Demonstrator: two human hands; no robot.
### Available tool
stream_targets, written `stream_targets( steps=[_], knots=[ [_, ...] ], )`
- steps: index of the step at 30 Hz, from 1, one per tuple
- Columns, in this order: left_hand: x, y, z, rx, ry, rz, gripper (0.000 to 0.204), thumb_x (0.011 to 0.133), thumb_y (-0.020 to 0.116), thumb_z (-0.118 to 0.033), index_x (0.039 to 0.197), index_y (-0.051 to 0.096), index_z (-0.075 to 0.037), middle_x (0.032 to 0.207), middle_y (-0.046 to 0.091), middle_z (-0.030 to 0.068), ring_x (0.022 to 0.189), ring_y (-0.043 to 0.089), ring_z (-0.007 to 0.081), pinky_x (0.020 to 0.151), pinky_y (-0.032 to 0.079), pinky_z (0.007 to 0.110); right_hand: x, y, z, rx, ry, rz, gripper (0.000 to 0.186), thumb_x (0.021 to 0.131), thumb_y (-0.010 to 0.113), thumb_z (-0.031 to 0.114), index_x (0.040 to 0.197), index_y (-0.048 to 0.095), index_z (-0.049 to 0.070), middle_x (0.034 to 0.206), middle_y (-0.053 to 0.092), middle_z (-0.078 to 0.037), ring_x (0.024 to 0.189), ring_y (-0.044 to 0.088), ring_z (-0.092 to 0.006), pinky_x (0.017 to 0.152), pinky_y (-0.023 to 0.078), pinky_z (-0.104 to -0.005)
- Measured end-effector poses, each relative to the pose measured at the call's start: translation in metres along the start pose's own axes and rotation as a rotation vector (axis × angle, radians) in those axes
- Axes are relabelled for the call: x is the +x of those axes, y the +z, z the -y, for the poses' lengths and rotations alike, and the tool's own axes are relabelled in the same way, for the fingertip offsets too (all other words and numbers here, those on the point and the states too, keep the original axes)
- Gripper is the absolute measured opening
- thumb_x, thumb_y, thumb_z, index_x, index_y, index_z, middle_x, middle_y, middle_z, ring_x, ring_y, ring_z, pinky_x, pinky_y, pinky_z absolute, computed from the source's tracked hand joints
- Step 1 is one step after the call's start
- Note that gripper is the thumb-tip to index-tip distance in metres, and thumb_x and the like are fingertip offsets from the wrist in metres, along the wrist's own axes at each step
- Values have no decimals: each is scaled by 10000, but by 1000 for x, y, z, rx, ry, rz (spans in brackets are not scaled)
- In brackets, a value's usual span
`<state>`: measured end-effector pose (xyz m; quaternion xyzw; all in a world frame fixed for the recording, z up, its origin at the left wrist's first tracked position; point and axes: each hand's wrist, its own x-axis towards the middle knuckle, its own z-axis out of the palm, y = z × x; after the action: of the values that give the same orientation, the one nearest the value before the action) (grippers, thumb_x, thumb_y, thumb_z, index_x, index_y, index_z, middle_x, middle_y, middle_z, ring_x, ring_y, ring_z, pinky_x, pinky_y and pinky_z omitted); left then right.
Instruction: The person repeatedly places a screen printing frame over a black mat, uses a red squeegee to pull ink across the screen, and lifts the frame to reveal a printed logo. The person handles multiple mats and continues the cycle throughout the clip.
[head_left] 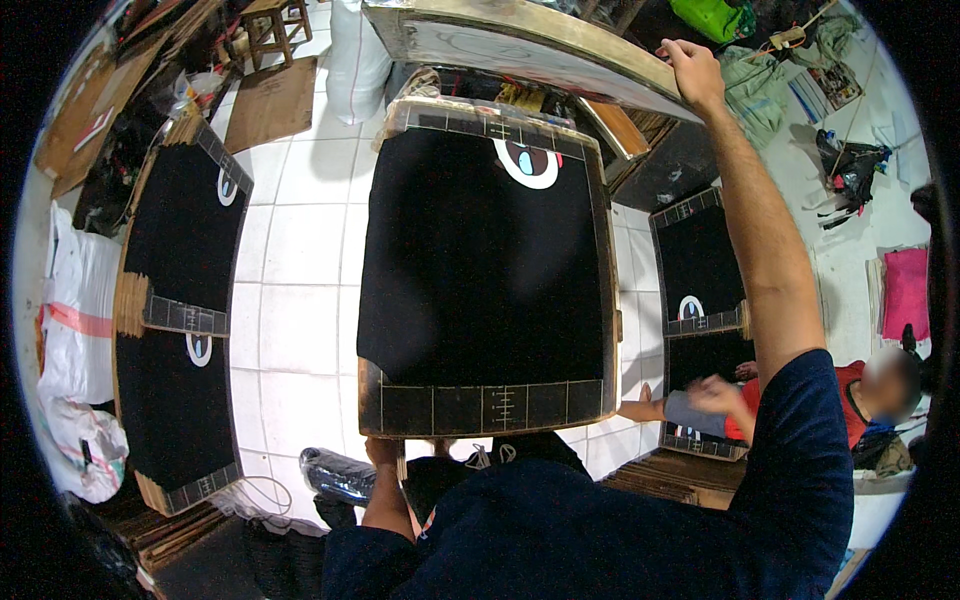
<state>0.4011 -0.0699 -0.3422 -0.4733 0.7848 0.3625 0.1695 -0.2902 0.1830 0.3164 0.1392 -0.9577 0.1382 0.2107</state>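
Note:
My right hand (690, 75) is closed on the top edge of a raised wooden screen frame (520, 45), which stands tilted at the far side of a board (470, 260). The board is covered in black cloth, with a white, brown and blue eye print (528, 160) near its far edge and gridded dark strips along its borders. My left hand (382, 452) is at the board's near left corner; its fingers are hidden under or behind the edge, so their grip cannot be made out.
Similar cloth-covered boards line the left (180, 390) and right (695, 260). A co-worker in red (850, 405) sits at right, hands near that board. A wrapped black roll (335, 475), cardboard (270, 105), a white sack (355, 70) and a stool (270, 25) surround the tiled floor (290, 250).

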Motion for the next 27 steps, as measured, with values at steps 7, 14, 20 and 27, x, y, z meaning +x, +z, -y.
stream_targets(
  steps=[7,14,20,27],
  knots=[
    [-4,-34,-19,57,-146,-245,215,889,678,-283,989,724,-98,875,737,200,830,717,440,680,571,520,4,0,-3,10,-10,-17,451,938,551,557,1057,806,205,1049,773,-115,1038,716,-337,923,530,-439],
    [4,-168,-70,187,42,-794,284,1025,587,-320,935,675,-65,897,722,195,764,690,426,636,516,531,16,2,-8,-10,-26,-6,463,941,550,568,1072,800,201,1053,772,-111,1055,712,-330,925,530,-424],
    [-23,-317,-97,340,-85,-844,317,986,623,-367,874,710,-84,819,723,206,705,701,419,624,534,533,12,3,-6,-9,-15,12,474,951,535,551,1113,782,181,1131,751,-157,1099,689,-382,963,514,-455],
    [-152,-492,-44,199,-74,-1119,327,950,708,-363,1023,750,-47,962,753,186,901,728,371,785,545,477,12,3,-1,-8,-21,47,523,969,504,575,1210,740,176,1222,720,-163,1168,661,-389,1010,499,-485]
  ],
)
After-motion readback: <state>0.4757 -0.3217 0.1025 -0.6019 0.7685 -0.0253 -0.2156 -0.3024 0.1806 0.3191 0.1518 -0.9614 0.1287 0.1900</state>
